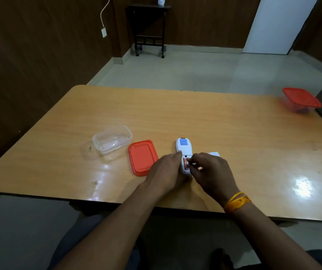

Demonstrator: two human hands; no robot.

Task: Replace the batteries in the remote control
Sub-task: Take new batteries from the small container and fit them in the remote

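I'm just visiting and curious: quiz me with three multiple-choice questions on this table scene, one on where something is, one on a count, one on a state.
1. Where does the loose orange lid lie?
A. on the clear tub
B. flat on the table, between the clear tub and the remote
C. on the floor

2. How many orange lids show?
A. one
B. two
C. four

3. The remote's battery bay is
A. open
B. covered
C. taped shut

Answers: 1 B, the lid rests on bare tabletop beside the tub. 2 B, a second lid sits on the far container. 3 A, an orange battery shows inside.
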